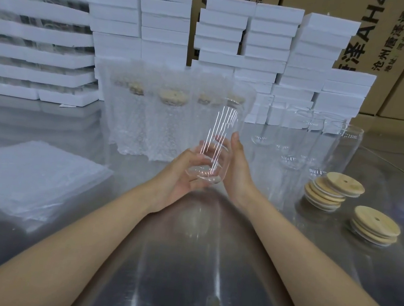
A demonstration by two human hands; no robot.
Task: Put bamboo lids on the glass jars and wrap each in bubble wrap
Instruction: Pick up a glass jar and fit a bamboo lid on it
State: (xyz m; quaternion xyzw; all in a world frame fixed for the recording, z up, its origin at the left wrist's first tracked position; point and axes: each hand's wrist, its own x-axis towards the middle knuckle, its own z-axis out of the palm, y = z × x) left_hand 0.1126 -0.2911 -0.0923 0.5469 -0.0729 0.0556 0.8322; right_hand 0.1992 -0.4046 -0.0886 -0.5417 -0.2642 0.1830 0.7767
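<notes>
The left hand (180,175) and right hand (237,175) grip an unlidded glass jar (221,135); lidding looks next, calling for a bamboo lid (344,183).

Centre: glass jar (216,142) tilted, off the surface (182,265); left grip (180,178) holds its base, right grip (237,170) its right side.
Behind centre: row of bubble-wrapped jars (164,122), upright on surface.
Right rear: bare jars (306,140), beside wrapped row.
Right: bamboo lids, far stack (331,191) and near stack (375,226), before bare jars.
Left: pile of bubble wrap sheets (27,177).
Back: stacked foam boxes (166,21); cartons (399,50) behind them.
</notes>
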